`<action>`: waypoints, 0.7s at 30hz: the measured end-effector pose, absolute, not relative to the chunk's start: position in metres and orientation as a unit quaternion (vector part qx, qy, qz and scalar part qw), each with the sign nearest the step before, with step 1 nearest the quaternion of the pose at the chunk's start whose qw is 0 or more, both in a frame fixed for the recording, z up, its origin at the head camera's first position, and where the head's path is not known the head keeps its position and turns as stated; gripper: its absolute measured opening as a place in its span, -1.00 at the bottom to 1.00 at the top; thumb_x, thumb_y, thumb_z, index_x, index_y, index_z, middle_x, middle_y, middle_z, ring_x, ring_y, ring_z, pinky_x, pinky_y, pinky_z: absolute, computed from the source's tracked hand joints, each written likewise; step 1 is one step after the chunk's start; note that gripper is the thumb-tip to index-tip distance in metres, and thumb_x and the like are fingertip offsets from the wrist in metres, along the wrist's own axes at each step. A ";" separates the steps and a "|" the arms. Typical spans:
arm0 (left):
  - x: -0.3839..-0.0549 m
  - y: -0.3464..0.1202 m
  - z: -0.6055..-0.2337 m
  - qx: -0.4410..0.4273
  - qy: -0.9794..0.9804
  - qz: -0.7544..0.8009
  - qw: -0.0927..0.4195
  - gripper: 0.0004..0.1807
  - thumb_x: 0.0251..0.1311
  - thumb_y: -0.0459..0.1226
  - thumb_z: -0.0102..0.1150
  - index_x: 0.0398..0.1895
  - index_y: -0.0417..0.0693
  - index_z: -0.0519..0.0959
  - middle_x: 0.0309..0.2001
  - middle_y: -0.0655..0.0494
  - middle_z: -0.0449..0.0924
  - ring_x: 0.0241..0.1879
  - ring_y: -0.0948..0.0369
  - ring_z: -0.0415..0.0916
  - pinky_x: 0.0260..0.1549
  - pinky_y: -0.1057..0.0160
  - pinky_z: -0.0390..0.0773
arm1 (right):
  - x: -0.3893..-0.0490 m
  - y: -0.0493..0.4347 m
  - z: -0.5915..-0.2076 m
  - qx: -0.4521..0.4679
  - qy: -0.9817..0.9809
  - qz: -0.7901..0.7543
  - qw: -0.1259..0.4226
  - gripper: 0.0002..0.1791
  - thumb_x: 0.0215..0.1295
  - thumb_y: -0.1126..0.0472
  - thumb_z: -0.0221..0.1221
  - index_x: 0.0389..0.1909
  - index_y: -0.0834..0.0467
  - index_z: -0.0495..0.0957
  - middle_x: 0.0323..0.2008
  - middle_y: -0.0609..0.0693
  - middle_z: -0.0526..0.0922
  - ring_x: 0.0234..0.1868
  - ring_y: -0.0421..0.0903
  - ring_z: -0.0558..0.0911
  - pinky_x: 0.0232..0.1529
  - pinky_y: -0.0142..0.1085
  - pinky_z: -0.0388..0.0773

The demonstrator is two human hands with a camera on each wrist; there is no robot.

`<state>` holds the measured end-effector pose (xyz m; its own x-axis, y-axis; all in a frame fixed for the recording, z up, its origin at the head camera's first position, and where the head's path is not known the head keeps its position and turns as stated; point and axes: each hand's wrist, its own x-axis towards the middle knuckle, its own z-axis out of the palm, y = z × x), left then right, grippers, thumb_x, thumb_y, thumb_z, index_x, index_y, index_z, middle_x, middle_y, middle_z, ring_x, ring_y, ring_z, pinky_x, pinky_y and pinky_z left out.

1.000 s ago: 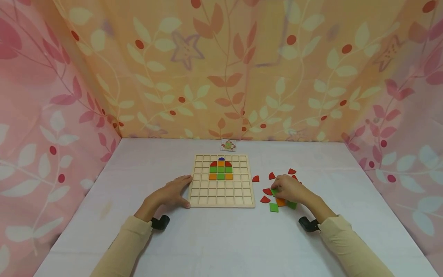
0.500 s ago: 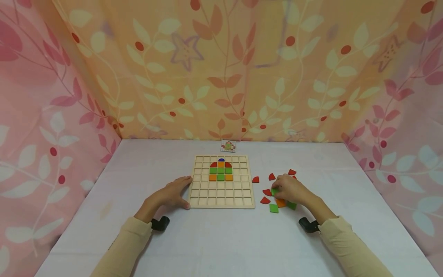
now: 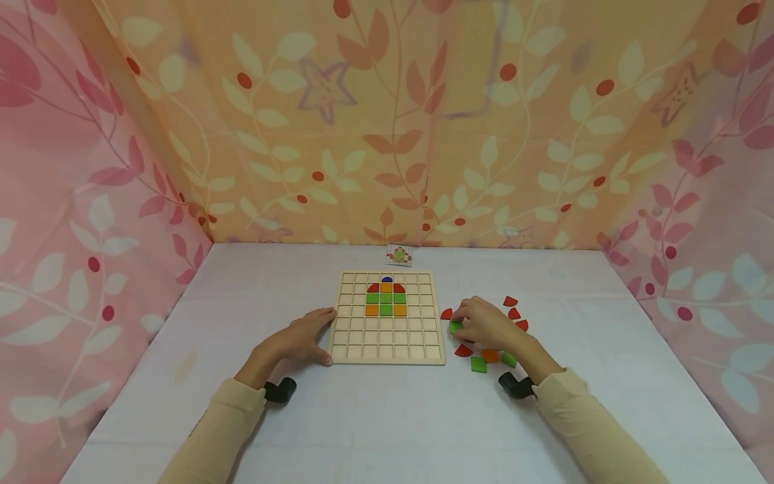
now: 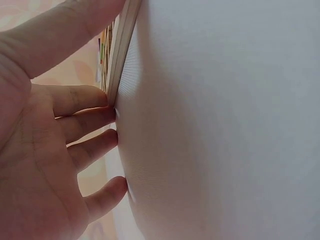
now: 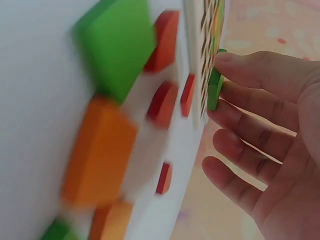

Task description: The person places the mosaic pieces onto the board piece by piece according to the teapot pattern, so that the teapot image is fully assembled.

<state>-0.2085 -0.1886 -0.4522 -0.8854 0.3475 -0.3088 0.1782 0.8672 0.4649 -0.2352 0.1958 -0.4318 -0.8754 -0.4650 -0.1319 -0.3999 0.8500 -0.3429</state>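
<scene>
A wooden grid board (image 3: 387,341) lies in the middle of the table, with a figure of green, orange, red and blue tiles in its upper cells. My left hand (image 3: 296,338) rests at its left edge, thumb and fingertips against the frame; in the left wrist view the fingers (image 4: 87,122) are spread along the board's side. Just right of the board, my right hand (image 3: 491,325) pinches a green square tile (image 5: 215,89) between thumb and fingers, lifted off the table in the right wrist view. Part of the loose pile lies hidden beneath this hand.
Around the right hand lie loose red quarter-circle tiles (image 3: 463,351), a green square tile (image 3: 478,364) and an orange tile (image 3: 490,355). A small pattern card (image 3: 399,255) lies behind the board. Patterned curtains (image 3: 387,121) enclose the table at the back and sides.
My right hand has lifted the green tile from the pile and moved left toward the board, uncovering several red tiles. The left hand and board have stayed in place.
</scene>
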 end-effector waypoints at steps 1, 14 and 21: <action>-0.209 -0.188 -0.452 0.138 0.946 0.217 0.195 0.11 -0.11 -0.14 0.53 0.51 -0.14 0.10 0.54 -0.11 0.03 0.53 -0.12 -0.07 0.42 -0.27 0.01 | -0.236 0.192 -0.431 -0.226 0.955 -0.159 0.106 -0.75 0.15 0.18 0.33 -0.13 0.11 0.73 -0.23 -0.09 0.63 -0.15 -0.12 0.48 -0.05 -0.23 0.56; -0.208 -0.189 -0.452 0.138 0.945 0.222 0.197 0.11 -0.11 -0.13 0.53 0.51 -0.14 0.09 0.54 -0.12 0.01 0.53 -0.13 -0.08 0.42 -0.27 0.00 | -0.251 0.134 -0.426 -0.288 0.936 -0.178 0.093 -0.70 0.12 0.11 0.40 -0.14 0.14 0.73 -0.22 -0.05 0.66 -0.17 -0.09 0.50 -0.06 -0.26 0.53; -0.207 -0.188 -0.451 0.136 0.945 0.225 0.194 0.12 -0.12 -0.14 0.53 0.51 -0.14 0.10 0.54 -0.12 0.02 0.52 -0.13 -0.06 0.41 -0.27 0.02 | -0.253 0.104 -0.424 -0.311 0.931 -0.174 0.080 -0.71 0.11 0.13 0.39 -0.16 0.16 0.73 -0.24 -0.03 0.66 -0.17 -0.11 0.49 -0.03 -0.22 0.54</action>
<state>-0.2072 -0.1881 -0.4506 -0.8875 0.3444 -0.3062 0.1693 0.8617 0.4784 -0.2534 0.1045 -0.4241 -0.7931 -0.6077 -0.0412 -0.5516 0.7453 -0.3745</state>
